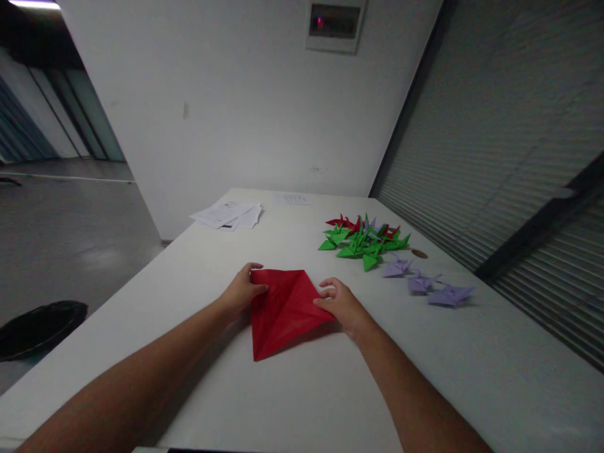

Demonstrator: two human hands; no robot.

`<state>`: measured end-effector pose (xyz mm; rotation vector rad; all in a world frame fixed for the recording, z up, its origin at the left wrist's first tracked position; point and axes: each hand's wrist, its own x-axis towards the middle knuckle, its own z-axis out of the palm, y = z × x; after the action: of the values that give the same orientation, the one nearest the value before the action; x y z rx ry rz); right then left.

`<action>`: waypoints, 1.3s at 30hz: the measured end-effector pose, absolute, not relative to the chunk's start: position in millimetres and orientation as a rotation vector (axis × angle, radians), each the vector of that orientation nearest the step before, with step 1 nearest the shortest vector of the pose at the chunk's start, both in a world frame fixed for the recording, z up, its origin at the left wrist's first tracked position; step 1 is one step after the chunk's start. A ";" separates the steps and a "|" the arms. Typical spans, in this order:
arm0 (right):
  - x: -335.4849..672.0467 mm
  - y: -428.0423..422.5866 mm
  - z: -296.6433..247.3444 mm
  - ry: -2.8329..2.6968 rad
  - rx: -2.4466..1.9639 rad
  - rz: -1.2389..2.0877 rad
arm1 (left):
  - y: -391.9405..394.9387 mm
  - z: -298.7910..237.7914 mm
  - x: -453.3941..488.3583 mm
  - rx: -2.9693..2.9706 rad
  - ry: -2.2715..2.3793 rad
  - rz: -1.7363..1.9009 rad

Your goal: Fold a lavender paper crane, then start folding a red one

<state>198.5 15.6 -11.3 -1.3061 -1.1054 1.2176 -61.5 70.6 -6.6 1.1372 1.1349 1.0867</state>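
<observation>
A sheet of red origami paper [285,311] with crease lines across it is held just over the white table [207,384], its near right edge lifted and casting a shadow. My left hand [243,290] pinches its far left corner, thumb on top and fingers behind. At the right edge my right hand [340,305] grips the sheet with the thumb on its face, the other fingers curled above the edge. Beyond the right hand lie folded paper cranes: several green cranes [370,248], some red cranes [346,223] behind them, and purple cranes [450,296] nearer.
Loose printed papers [226,215] lie at the table's far left, with another sheet [292,199] at the back. A small brown round object [419,254] sits near the window blinds [491,138]. On the floor at left stands a black-lined bin [40,327].
</observation>
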 end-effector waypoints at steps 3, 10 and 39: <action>198.7 14.1 -8.9 -1.052 -1.277 1.300 | 71.2 -2.8 -62.2 1.049 1.102 1.137; 187.0 12.9 -1.1 -0.791 -1.273 1.307 | 73.3 0.4 -57.6 0.862 0.982 1.431; 190.7 17.5 -0.9 -1.012 -1.147 1.134 | 68.5 5.3 -65.5 0.985 0.915 1.065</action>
<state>190.7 17.5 -0.9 -1.1472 -1.0117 1.1338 -65.5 68.5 5.3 0.9855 0.9146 1.0653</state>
